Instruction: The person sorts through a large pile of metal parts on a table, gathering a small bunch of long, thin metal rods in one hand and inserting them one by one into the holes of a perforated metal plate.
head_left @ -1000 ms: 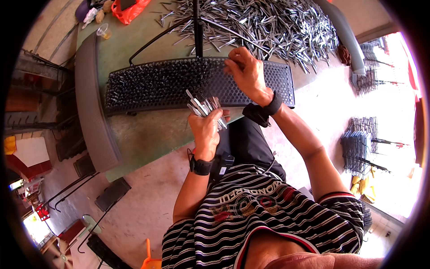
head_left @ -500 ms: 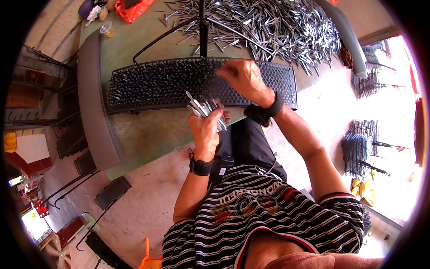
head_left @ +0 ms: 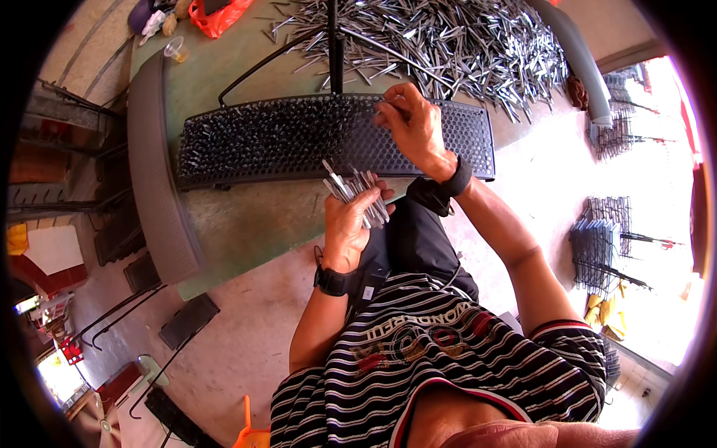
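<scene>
My left hand (head_left: 347,228) is wrapped round a bundle of thin silvery metal strips (head_left: 351,188), just off the near edge of a long black perforated panel (head_left: 464,142). Strip ends fan out past my thumb. Over the panel hovers my right hand (head_left: 420,131), its thumb and fingertips pinched together. Whatever lies in that pinch is too small to make out. The panel's left half bristles with upright dark pieces (head_left: 246,142), while bare holes show on its right part. Black bands circle both wrists.
A large heap of loose metal strips (head_left: 485,48) covers the back of the green table (head_left: 246,216). A black metal frame (head_left: 334,52) rises behind the panel. Curved grey panels (head_left: 153,164) lie at left and far right. A plastic cup (head_left: 176,49) and red bag (head_left: 220,16) sit back left.
My right hand has turned and shifted slightly right, its fingers now clearer over the panel. My left hand with the strips has moved a little right.
</scene>
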Tool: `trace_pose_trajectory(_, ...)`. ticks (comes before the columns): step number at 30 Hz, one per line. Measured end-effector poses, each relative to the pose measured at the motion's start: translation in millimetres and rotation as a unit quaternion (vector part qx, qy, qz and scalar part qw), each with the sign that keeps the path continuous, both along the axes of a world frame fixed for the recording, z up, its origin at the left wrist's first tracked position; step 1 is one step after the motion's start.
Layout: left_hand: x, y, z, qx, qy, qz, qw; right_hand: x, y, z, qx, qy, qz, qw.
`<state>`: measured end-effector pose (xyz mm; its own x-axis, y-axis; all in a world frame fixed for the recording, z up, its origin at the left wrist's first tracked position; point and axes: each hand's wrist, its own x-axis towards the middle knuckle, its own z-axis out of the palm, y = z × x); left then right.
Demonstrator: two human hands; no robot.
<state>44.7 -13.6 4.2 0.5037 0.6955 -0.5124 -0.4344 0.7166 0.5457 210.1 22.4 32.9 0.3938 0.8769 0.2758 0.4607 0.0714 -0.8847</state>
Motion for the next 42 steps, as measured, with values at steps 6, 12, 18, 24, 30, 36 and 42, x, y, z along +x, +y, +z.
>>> trace_pose_trajectory(6, -5.9, -1.1, 3.7, 0.014, 0.074, -0.027, 0.997, 2.3, 9.6, -22.3, 0.019, -0.063, 0.019, 0.998)
trace_pose_trajectory(12, -5.1, -2.5, 1.6, 0.094, 0.119, -0.026, 0.988, 5.2, 12.1, -13.6, 0.027, -0.341, 0.065, 0.937)
trace_pose_trajectory(18, -1.3, -2.2, 2.2, 0.159, 0.143, -0.092, 0.972, -8.9, -1.8, 14.5, -0.152, -0.002, 0.228, 0.962)
trace_pose_trajectory(24, 0.4, -3.5, -9.2, 0.141, 0.13, -0.101, 0.976, 0.6, -7.1, 20.7, -0.148, 0.199, 0.097, 0.964)
trace_pose_trajectory(30, -7.8, -2.3, -0.4, 0.057, 0.085, -0.047, 0.994, -4.3, 1.8, -1.7, -0.005, 0.105, 0.003, 0.994)
trace_pose_trajectory(36, -15.3, 1.8, 2.0, 0.04, 0.078, 0.003, 0.996, -6.2, 5.4, -17.4, -0.001, -0.013, 0.014, 1.0)
trace_pose_trajectory(42, -15.0, 3.6, 3.3, 0.012, 0.086, 0.022, 0.996, -1.0, 1.5, -16.6, 0.036, -0.319, 0.053, 0.946)
